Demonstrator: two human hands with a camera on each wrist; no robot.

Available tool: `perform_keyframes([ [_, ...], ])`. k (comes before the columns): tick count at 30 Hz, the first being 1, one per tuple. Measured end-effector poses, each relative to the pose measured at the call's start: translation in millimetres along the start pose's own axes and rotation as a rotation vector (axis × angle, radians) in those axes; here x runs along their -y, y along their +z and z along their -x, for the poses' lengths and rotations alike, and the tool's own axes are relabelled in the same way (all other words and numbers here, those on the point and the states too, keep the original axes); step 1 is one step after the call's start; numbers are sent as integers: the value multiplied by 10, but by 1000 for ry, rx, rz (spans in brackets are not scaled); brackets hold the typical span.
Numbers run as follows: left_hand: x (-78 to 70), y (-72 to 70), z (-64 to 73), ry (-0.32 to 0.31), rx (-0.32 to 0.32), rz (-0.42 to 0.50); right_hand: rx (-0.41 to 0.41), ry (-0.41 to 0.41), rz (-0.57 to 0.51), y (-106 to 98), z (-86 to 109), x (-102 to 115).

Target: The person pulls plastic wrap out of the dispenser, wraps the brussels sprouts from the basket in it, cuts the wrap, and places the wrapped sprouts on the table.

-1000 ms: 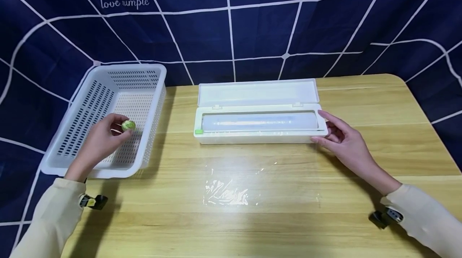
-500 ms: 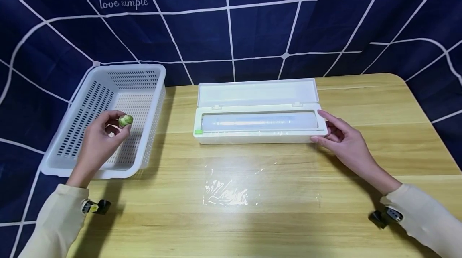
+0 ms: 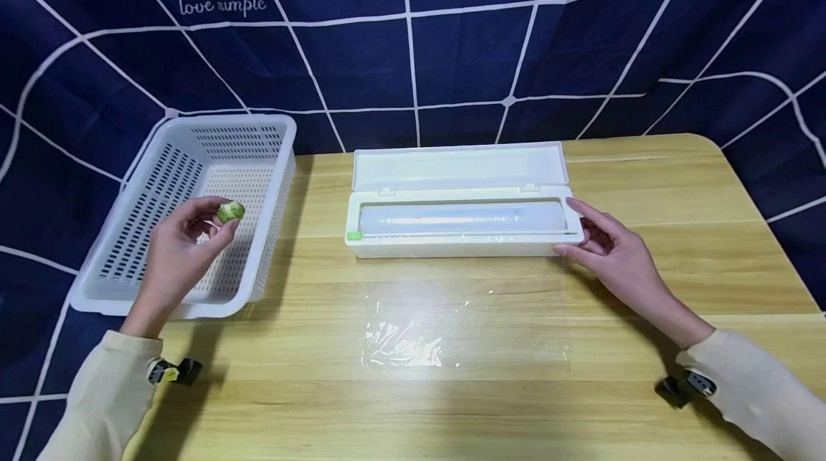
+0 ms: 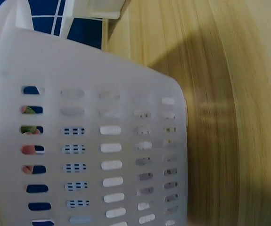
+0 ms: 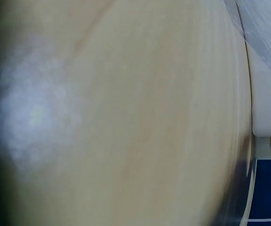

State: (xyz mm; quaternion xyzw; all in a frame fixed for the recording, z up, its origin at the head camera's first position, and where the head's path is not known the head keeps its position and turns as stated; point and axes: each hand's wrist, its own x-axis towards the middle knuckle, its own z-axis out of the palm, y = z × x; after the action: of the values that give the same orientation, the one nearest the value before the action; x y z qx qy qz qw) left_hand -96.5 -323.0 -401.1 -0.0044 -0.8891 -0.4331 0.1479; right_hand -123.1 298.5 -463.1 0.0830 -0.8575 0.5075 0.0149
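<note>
Between thumb and fingertips my left hand [image 3: 183, 244] pinches a small green Brussels sprout [image 3: 231, 212] above the white plastic basket [image 3: 275, 206]. In the left wrist view, bits of the sprout [image 4: 30, 129] and fingers show through the slots of the basket wall [image 4: 93, 66]. My right hand [image 3: 613, 246] holds the right end of a white cling film box [image 3: 452, 249], index finger on top and thumb at the lower front. The box lid [image 3: 458, 165] is tipped back, and the film roll [image 3: 461, 219] lies inside. A clear sheet of film [image 3: 413, 346] spreads from the box over the table.
The wooden table [image 3: 323, 411] carries everything. A dark blue curtain with white lines [image 3: 464, 52] hangs behind it and along both sides. A small green slider [image 3: 354, 236] sits at the box's left front corner. Small cameras are strapped at both wrists.
My left hand has risen slightly and turned the sprout, so a different side of it shows. The right hand keeps its hold on the box.
</note>
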Motion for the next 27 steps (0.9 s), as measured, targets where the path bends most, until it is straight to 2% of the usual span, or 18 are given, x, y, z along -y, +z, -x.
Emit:
perform_keyframes([
  [8,-78,63,18,86,-38,0,-3,-3,1,4,-13,-6],
  [16,-218,174,24,192,-24,152,-3,3,12,-16,1,-12],
  [23,-327,245,27,215,-25,197,-2,-4,24,-18,-10,-17],
  [27,-382,277,33,267,-5,233,0,0,17,-13,-15,-9],
])
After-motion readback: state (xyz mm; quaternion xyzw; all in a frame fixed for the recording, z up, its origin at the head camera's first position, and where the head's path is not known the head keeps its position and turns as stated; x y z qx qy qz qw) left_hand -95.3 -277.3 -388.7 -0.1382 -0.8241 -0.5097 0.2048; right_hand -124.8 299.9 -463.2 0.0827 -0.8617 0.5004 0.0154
